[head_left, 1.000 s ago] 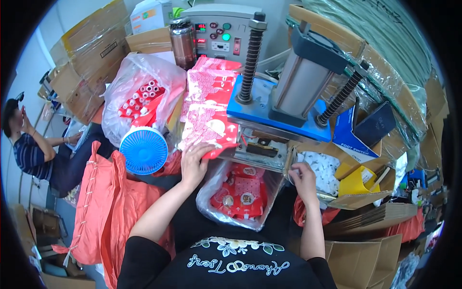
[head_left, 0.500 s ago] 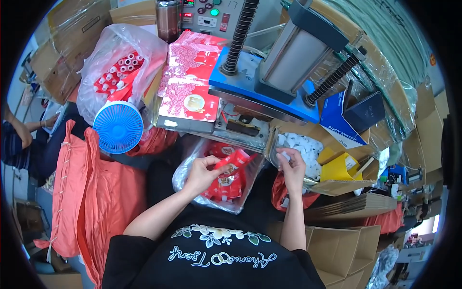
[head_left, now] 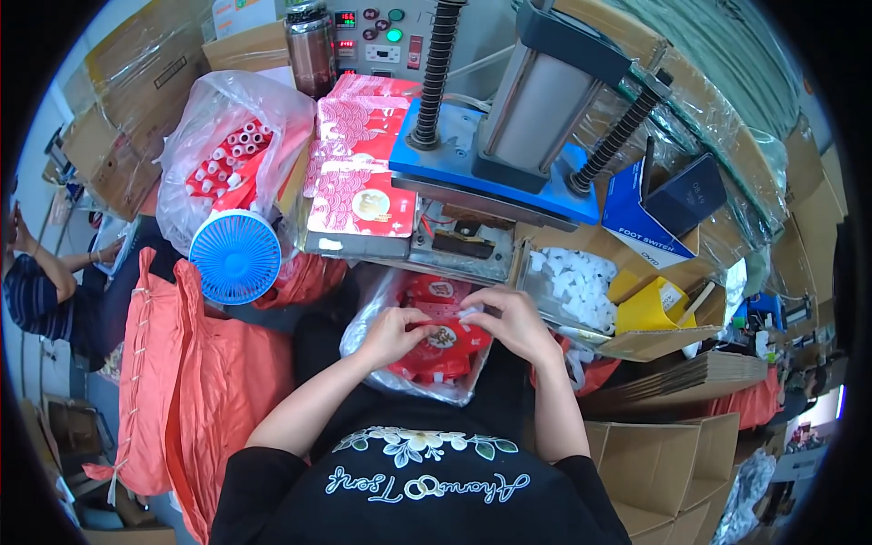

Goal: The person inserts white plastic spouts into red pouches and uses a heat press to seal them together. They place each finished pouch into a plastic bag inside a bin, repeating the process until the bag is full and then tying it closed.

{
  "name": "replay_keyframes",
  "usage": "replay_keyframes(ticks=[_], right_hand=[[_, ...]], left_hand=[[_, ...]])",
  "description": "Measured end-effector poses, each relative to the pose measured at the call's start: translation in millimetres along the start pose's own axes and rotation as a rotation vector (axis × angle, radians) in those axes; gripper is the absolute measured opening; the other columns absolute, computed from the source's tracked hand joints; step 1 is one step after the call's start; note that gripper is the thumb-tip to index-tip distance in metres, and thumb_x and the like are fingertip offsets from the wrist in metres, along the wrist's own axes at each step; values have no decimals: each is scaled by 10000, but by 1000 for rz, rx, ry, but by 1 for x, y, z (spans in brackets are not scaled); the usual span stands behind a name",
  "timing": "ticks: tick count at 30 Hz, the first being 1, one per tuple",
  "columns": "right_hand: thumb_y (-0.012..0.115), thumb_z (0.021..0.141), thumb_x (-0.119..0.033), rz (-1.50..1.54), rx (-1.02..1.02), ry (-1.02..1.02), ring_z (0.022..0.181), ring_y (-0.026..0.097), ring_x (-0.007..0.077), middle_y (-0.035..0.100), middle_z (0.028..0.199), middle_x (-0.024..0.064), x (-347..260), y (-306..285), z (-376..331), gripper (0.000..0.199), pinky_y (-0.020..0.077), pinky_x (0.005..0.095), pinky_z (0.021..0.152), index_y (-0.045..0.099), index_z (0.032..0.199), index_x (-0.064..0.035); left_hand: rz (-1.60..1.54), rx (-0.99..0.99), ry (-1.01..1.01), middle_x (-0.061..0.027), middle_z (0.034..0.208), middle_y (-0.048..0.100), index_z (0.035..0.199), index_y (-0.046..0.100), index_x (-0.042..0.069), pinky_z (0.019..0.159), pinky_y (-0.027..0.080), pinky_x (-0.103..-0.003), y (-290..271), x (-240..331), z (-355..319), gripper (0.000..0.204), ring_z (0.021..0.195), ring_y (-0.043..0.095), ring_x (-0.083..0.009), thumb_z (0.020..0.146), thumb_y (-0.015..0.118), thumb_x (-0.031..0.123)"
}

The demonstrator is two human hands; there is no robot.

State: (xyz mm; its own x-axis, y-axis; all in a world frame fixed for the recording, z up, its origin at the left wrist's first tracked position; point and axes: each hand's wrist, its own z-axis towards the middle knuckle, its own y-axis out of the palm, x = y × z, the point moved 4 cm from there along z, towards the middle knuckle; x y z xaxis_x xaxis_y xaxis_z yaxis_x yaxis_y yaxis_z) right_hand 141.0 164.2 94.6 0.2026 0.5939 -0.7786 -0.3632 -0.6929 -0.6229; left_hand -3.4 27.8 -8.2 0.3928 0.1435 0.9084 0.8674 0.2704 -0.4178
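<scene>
A red printed pouch (head_left: 451,334) is pinched at one end by my left hand (head_left: 392,336), its thumb and fingers closed. At the pouch's other end my right hand (head_left: 513,324) pinches a small white plastic piece (head_left: 470,313), partly hidden by the fingertips. Both hands hover above a clear plastic bag (head_left: 357,338) in front of my lap, which contains several more red pouches (head_left: 434,369). To the right of it, many loose white plastic pieces (head_left: 581,289) fill a tray in a cardboard box.
Beyond my hands stands a press with a blue plate (head_left: 459,150), its spring posts and cylinder rising high. Red printed packs (head_left: 350,195) lie left of it. A blue fan (head_left: 235,257), a bag of red tubes (head_left: 238,150) and a yellow box (head_left: 656,307) flank the work area.
My right hand has moved left from the tray of white pieces to the pouch. My left hand has lowered the pouch slightly, and the whole view has shifted a little.
</scene>
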Motion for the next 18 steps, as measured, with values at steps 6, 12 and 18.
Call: replay_keyframes(ticks=[6,12,18], right_hand=[[755,808,-170,-65,100,25,789,672,222,712,898,121,9,-9,-6,218,508,327,711,717,979,-38],[724,853,-123,334,82,196,870,669,155,726,941,79,31,2,5,292,505,293,793,666,1120,-19],[707,882,-143,8,490,191,945,653,166,696,1088,132,59,-38,9,354,507,292,839,633,1195,3]], left_hand=[[12,176,13,-126,863,722,971,731,-2,747,515,-311,-1,0,6,178,793,683,-186,850,729,129],[-282,13,-80,-83,869,738,959,735,-24,691,527,-263,7,9,14,249,743,661,-89,886,736,214],[-638,155,-300,-122,876,725,978,700,-68,675,544,-282,1,26,50,279,739,691,-140,897,709,198]])
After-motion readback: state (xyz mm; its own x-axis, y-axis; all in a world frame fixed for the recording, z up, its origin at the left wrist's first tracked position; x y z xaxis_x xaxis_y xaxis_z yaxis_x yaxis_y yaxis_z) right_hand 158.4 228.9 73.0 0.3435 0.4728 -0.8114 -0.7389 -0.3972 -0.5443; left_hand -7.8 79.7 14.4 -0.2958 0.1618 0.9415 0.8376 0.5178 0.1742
